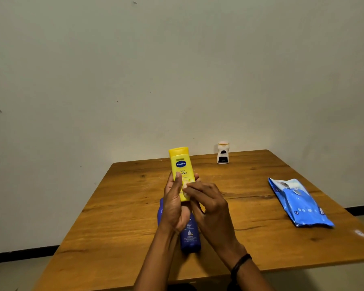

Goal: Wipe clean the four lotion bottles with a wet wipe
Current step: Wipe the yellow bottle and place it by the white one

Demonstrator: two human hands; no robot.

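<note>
Wooden table (250,206). Blue wipes pack (298,203) flat at 3 o'clock. Left hand (172,204) above centre, fingers wrapped round yellow bottle (180,164), cap up. Right hand (210,206) pinches wipe (185,185) against bottle front. Blue bottle (190,234) lying at 6 o'clock; second blue bottle (160,208) beside it, mostly hidden. White bottle (222,153) upright at 12 o'clock, far edge.

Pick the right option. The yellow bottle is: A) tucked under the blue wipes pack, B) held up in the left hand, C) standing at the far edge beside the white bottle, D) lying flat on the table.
B: the left hand grips the yellow bottle above the table while the right hand holds a wipe against it.
</note>
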